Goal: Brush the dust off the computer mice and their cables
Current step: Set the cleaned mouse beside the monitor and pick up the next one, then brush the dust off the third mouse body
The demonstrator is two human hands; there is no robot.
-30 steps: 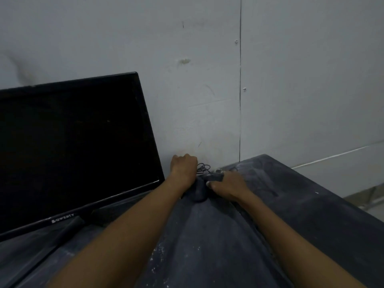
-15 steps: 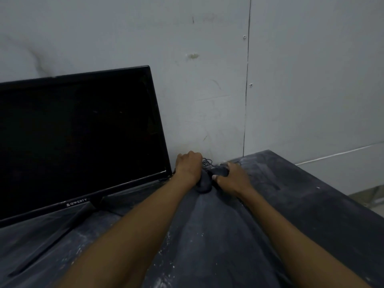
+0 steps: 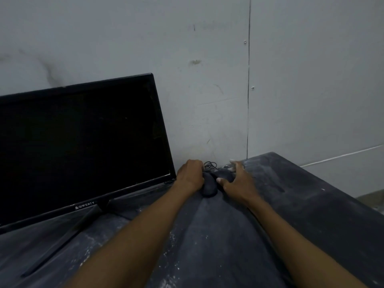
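Two dark computer mice lie side by side at the far end of the dusty black table (image 3: pixel 291 196), close to the wall. My left hand (image 3: pixel 190 174) curls over the front of the left mouse (image 3: pixel 209 187) and grips it. My right hand (image 3: pixel 238 180) spans the right mouse (image 3: pixel 224 173), thumb on its near side and fingers reaching round its far side. A tangle of thin black cables (image 3: pixel 209 164) sits between the hands against the wall. No brush shows in view.
A black monitor (image 3: pixel 79 142) marked QWERTY leans on its stand at the left, its right edge close to my left hand. The grey wall (image 3: pixel 207 80) stands right behind the mice. The table's right edge drops off towards the floor (image 3: pixel 372 196).
My right hand has spread its fingers further round the right mouse, towards the wall. My left hand stays curled on the left mouse. The view has shifted slightly.
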